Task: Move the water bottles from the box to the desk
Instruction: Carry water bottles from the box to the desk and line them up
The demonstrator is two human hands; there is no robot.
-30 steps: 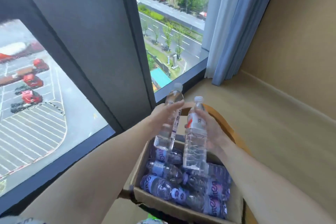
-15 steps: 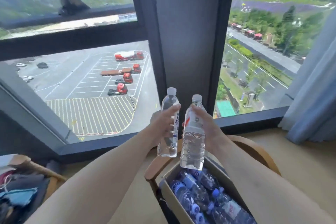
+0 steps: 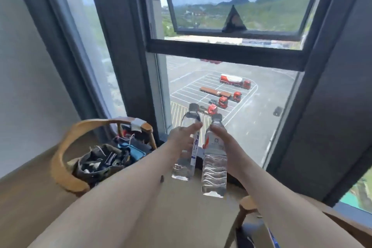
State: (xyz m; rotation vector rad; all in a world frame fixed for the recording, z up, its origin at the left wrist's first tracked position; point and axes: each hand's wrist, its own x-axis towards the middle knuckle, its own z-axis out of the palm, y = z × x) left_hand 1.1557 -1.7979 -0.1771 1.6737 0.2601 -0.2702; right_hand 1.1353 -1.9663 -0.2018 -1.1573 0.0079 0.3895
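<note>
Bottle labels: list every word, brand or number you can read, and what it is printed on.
Left bottle, in the left hand: blue characters on a white label, too blurred to read.
Right bottle, in the right hand: red mark and small grey logo, too blurred to read.
No other text is legible.
</note>
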